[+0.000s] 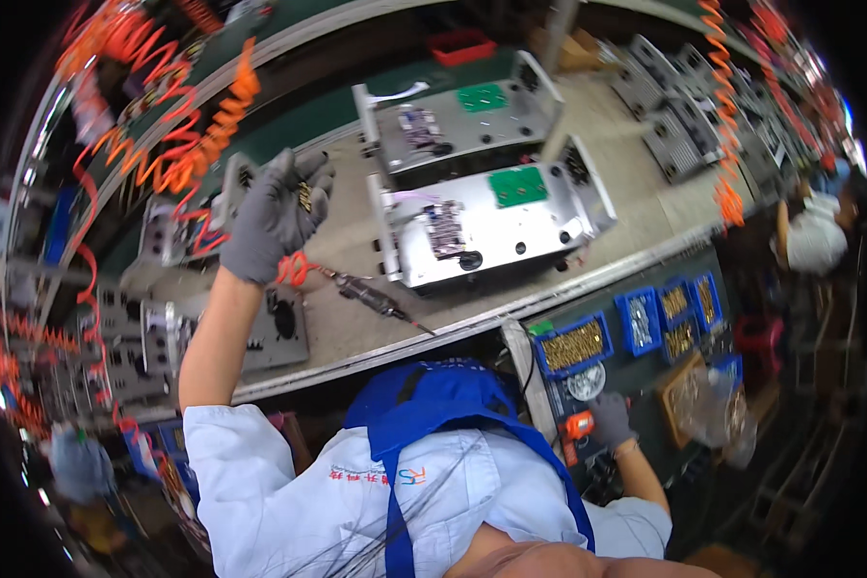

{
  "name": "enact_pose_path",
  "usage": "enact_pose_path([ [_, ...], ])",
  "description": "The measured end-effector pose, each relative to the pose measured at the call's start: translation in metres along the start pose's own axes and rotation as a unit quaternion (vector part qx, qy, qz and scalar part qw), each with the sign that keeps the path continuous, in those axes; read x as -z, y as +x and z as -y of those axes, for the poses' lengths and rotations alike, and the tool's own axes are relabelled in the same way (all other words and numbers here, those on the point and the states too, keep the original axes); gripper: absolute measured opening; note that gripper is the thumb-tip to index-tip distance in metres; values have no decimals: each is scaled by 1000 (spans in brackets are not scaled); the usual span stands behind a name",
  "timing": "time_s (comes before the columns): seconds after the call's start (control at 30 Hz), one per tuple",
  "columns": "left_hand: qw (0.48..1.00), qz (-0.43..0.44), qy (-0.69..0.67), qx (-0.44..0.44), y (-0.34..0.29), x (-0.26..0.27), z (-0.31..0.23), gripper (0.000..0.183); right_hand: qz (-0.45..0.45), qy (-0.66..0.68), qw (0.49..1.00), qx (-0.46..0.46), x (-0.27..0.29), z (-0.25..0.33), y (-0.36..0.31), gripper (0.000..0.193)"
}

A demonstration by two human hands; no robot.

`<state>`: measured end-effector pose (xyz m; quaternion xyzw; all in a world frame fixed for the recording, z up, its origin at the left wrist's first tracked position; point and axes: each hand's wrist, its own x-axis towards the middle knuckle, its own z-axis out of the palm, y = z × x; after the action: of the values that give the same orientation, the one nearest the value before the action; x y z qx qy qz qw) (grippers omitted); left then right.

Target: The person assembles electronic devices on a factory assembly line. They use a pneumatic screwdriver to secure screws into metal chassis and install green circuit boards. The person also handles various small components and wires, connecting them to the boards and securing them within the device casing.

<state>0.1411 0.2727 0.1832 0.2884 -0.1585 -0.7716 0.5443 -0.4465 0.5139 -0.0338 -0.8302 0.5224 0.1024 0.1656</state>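
Note:
My left hand (284, 207), in a grey glove, is raised over the bench at the left. Its fingers curl around several small brass-coloured fasteners (305, 197) lying in the palm. Below that hand, an air screwdriver (371, 297) on a coiled orange hose rests on the bench. To its right stands an open metal chassis (511, 231) with a green circuit board (517, 188) and another populated board. My right hand (611, 421), also gloved, is over the side table, right against an orange-and-black tool (578, 425); its fingers are too blurred to make out.
A second metal chassis (453, 120) stands behind the first. Blue bins (574, 347) of brass-coloured fasteners and a round white dish (586, 381) are on the side table, near a plastic bag (713, 405). Coiled orange hoses (212, 135) hang at the left. Another person (814, 231) is at the far right.

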Motion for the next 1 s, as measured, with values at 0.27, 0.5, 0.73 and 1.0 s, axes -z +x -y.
enact_pose_path([
  [0.27, 929, -34, 286, -234, -147, 67, 56, 28, 186, -166, 957, -147, -57, 4, 7, 52],
  [0.5, 923, -141, -221, -280, -326, 169, 112, 37, 50, 38, 962, 267, 48, 226, 115, 41],
  [0.73, 774, -505, -143, -355, -499, 337, 308, 19, 59, 81, 883, 459, 41, 423, 128, 35],
  [1.0, 675, -475, -328, -461, -620, 356, 286, 35, 107, 58, 858, 499, 25, 544, 108, 32],
])
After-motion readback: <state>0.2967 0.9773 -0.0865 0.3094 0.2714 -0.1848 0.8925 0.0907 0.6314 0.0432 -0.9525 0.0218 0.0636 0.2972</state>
